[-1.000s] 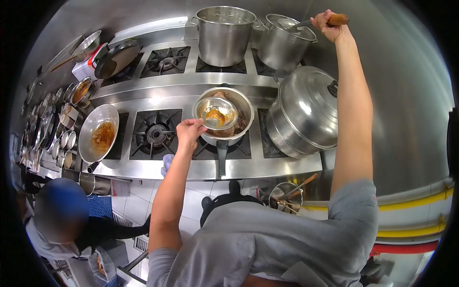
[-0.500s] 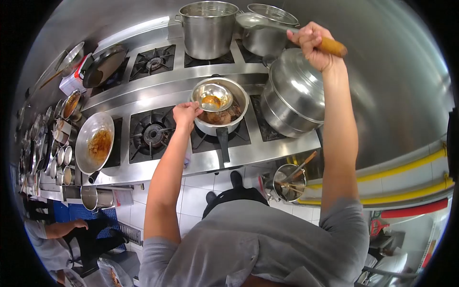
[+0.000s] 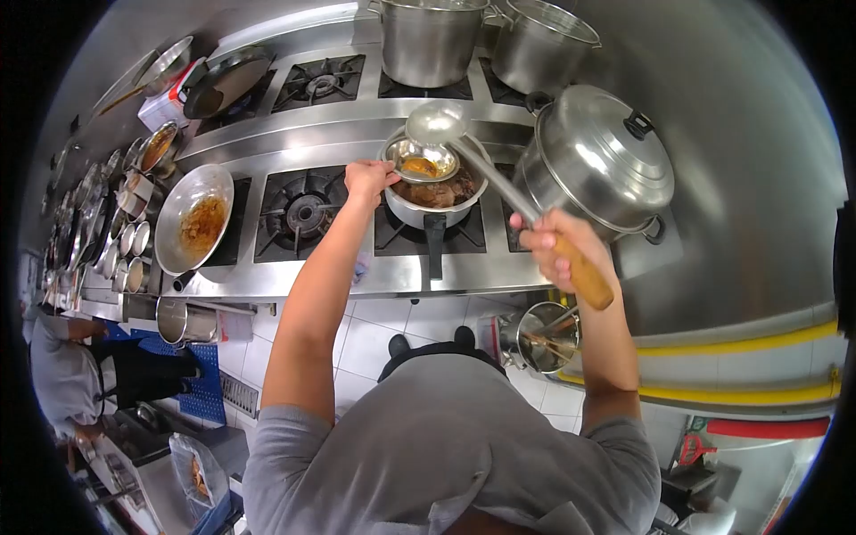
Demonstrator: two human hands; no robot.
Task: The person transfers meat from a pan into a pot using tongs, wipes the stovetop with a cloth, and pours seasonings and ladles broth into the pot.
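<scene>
My left hand (image 3: 370, 178) pinches the rim of a small metal bowl (image 3: 451, 166) with orange-brown sauce in it. The bowl is over the pressure cooker pot (image 3: 416, 212), which holds brown chunks of food and has its black handle toward me. My right hand (image 3: 567, 245) is wrapped round the wooden handle of a large ladle (image 3: 504, 185). The ladle's round head is just above the bowl's far side; whether they touch, I cannot tell.
A lidded steamer (image 3: 593, 169) stands right of the pot. Two tall pots (image 3: 428, 45) (image 3: 540, 53) are at the back. On the left lies a sauce-stained pan (image 3: 169, 227). Another person (image 3: 67, 370) stands at the lower left.
My right hand has come down from the back right toward me, swinging the ladle's head over the bowl. My left hand still holds the bowl above the pot. The camera view has shifted.
</scene>
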